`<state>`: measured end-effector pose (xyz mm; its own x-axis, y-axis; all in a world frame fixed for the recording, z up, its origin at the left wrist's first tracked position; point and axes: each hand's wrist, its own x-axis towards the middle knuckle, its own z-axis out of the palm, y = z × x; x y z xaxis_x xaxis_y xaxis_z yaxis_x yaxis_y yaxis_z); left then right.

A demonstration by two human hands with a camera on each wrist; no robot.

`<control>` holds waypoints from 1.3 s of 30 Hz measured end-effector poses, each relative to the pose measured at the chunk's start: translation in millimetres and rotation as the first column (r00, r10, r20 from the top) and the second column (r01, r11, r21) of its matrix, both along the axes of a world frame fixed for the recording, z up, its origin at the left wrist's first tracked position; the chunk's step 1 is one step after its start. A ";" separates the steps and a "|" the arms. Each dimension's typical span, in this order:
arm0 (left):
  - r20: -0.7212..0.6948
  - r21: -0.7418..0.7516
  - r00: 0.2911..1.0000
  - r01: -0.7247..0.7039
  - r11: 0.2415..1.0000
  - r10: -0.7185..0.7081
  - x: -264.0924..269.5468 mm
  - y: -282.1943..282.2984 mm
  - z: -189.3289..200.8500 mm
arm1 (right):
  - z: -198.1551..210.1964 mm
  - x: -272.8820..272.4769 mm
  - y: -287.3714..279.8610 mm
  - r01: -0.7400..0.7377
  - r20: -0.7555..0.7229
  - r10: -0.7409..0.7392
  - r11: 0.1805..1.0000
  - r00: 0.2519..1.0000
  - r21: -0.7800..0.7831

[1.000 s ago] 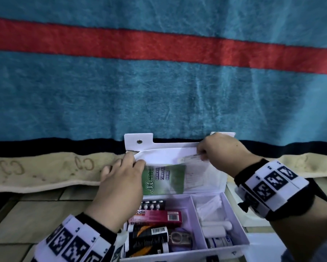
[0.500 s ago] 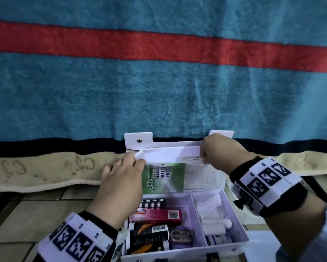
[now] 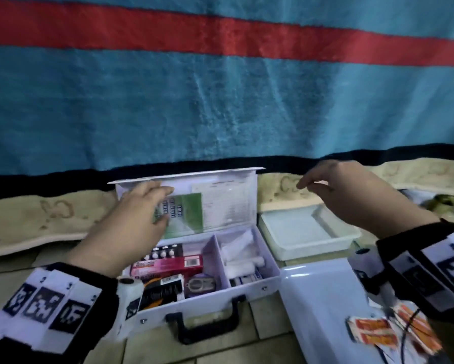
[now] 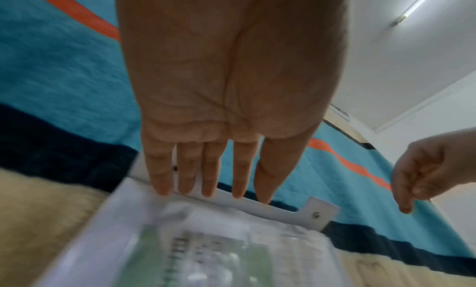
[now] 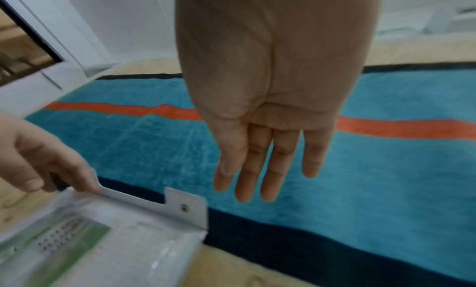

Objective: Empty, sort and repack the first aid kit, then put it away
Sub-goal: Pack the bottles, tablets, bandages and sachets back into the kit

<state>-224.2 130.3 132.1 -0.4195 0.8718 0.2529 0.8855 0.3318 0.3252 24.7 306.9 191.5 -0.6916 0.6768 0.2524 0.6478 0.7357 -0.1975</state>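
Observation:
The white first aid kit [image 3: 249, 286] stands open on the tiled floor, its lid [image 3: 194, 175] upright. A green leaflet [image 3: 187, 214] and a printed sheet sit in the lid pocket. My left hand [image 3: 155, 203] touches the lid's top left edge with straight fingers [image 4: 213, 187]. My right hand [image 3: 309, 186] hovers to the right of the lid, fingers relaxed and empty [image 5: 257, 185]. In the left compartment lie a pink box [image 3: 168, 265], a blister pack [image 3: 162, 252] and a black and orange box [image 3: 162, 287]. Bandage rolls [image 3: 244, 264] fill the right compartment.
A pale tray [image 3: 307, 232] sits right of the kit. Nearer me lies a white tray [image 3: 320, 298] with orange plaster packets [image 3: 372, 329]. A blue blanket with a red stripe [image 3: 220, 101] hangs behind, above a cream mat edge [image 3: 36, 219].
My right hand has let go of the lid's top right corner and moved off to the right. The left hand stays on the lid. The view has shifted down and right.

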 end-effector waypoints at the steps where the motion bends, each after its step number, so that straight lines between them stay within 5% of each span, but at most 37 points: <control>1: 0.004 -0.002 1.000 0.018 1.000 -0.018 13.4 5.1 -2.1 | -0.3 21.1 1.9 0.041 0.042 -0.040 0.999 0.998 -0.028; 6: 0.094 -0.089 0.970 0.233 0.968 -0.225 95.7 29.8 -15.9 | -30.3 121.3 18.8 0.287 0.382 -0.217 0.948 0.898 -0.137; 10: 0.127 -0.246 0.952 0.301 0.922 -0.277 143.1 47.1 -36.8 | -72.5 171.4 13.9 0.365 0.573 -0.168 0.898 0.802 -0.247; 20: 0.082 -0.304 0.996 0.055 0.951 -0.032 160.9 60.7 -46.3 | -140.0 185.2 0.1 0.283 0.508 -0.065 0.887 0.859 -0.365; 31: 0.161 -0.246 0.986 0.000 0.969 0.041 159.7 62.3 -52.2 | -135.5 140.8 -0.4 0.135 0.045 -0.128 0.900 0.991 -0.415; 34: 0.180 -0.237 0.983 0.003 0.971 0.041 160.5 62.5 -51.3 | -125.0 145.6 -0.7 0.121 0.048 -0.113 0.835 0.992 -0.536; 39: 0.181 -0.250 0.982 0.002 0.968 0.045 158.2 64.5 -53.6 | -119.9 152.6 -4.0 0.155 0.105 -0.121 0.889 0.987 -0.431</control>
